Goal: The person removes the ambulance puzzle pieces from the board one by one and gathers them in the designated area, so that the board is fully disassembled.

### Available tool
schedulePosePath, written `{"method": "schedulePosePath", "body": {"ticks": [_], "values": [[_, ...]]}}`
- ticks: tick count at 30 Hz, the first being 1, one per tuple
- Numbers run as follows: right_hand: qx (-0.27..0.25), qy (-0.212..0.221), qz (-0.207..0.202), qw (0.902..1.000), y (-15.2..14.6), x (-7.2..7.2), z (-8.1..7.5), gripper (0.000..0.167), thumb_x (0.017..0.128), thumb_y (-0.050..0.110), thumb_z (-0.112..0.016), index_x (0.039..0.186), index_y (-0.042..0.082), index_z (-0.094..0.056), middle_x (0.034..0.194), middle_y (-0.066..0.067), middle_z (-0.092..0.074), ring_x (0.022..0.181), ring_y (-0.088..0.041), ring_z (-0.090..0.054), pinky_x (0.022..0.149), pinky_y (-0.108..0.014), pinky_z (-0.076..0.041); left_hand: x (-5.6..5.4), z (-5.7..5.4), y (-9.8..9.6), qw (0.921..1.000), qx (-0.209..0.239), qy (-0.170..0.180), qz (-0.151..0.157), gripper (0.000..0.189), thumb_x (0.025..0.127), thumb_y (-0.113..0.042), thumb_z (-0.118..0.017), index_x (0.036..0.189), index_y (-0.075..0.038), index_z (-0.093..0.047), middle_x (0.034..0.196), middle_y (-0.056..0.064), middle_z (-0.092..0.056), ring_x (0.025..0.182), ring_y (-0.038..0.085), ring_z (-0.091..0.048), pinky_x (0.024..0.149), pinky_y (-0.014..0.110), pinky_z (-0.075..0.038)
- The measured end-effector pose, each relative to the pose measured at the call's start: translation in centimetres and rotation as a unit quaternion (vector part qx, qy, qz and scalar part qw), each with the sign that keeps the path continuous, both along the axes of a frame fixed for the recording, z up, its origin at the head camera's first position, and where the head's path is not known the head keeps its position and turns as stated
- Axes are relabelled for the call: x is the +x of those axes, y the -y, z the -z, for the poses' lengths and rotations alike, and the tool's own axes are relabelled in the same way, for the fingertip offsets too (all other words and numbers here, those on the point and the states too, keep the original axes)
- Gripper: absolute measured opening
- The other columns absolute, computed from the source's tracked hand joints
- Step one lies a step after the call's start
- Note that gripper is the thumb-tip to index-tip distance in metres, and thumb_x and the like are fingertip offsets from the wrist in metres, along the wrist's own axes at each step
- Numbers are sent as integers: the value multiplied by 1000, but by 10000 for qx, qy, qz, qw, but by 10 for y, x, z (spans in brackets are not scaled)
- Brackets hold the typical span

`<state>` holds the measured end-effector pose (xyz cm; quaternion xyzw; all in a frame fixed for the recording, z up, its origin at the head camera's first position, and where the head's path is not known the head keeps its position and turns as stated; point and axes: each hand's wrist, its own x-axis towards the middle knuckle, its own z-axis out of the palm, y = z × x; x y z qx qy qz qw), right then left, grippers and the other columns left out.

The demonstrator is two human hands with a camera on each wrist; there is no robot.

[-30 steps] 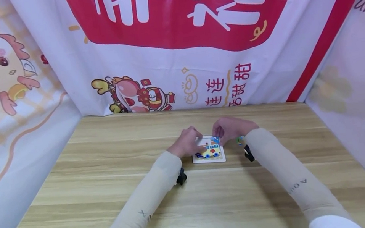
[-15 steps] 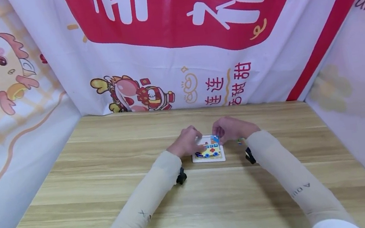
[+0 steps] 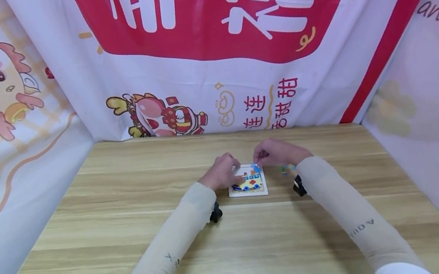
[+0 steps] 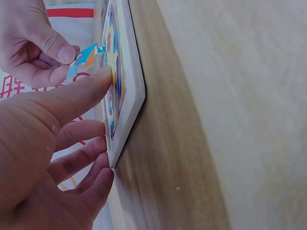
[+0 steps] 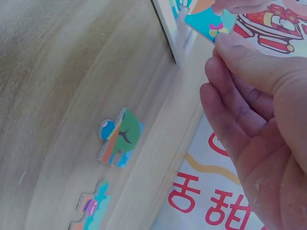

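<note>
Head view: board (image 3: 248, 193) between left hand (image 3: 221, 172) and right hand (image 3: 277, 152), blue piece (image 5: 206, 23) pinched at its upper right corner

Near the middle of the frame, the left hand grips the board by its left side; in the left wrist view its thumb presses on the printed face while the fingers bend at the edge. The board rests on the table (image 3: 235, 255), right of that hand, showing a yellow vehicle with a red cross. At the board's upper right corner is the blue piece, pinched between the thumb and fingers of the right hand, which comes in from the right. Whether the piece touches the board, I cannot tell. Further right, below the right hand and near its wrist, loose pieces (image 5: 123, 139) lie on the table; the right wrist view shows a green one left of centre and a turquoise one at lower left.
</note>
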<state>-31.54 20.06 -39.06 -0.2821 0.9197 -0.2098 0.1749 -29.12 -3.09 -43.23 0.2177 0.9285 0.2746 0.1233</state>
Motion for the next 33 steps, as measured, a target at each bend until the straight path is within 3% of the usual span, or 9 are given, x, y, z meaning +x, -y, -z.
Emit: {"method": "schedulePosePath", "body": {"ticks": [6,11,25,30,33], "values": [[-63,-29,-136,9999,-1,-1,-5,10,99,6,-70,107,9,-76,103,-5,-76,97,-21,-71,92,-34,-61,0,3,4,10000,-48,-70,-33,52,90,-26,-85,133,-1,-70,133,14,-62,126,32,-55,116,47,-47],[-4,-225,-127,9997,-14,1,-10,8,99,5,-70,103,8,-75,99,-5,-75,91,-16,-69,89,-34,-61,0,6,7,10000,-69,-40,-51,53,90,-26,-85,134,-1,-70,135,13,-62,127,32,-55,116,46,-47],[355,-388,557,9971,-103,11,-39,8,99,3,-71,97,9,-75,94,-4,-75,89,-18,-67,89,-42,-61,-3,5,9,9999,112,-66,-82,57,87,-27,-87,135,-1,-68,135,13,-62,126,31,-56,115,46,-48],[433,-319,545,9971,-135,20,-43,4,99,7,-73,96,5,-76,94,-5,-75,87,-18,-64,83,-34,-59,-4,6,5,9999,99,-125,-6,58,87,-27,-88,136,-2,-68,135,12,-63,125,30,-57,115,46,-49],[536,-106,740,9958,-149,25,-39,5,98,10,-74,97,5,-75,97,-7,-74,89,-19,-62,81,-31,-57,-3,5,2,9999,58,-143,30,59,87,-28,-87,136,-3,-68,135,12,-63,126,30,-56,115,45,-48]]}}
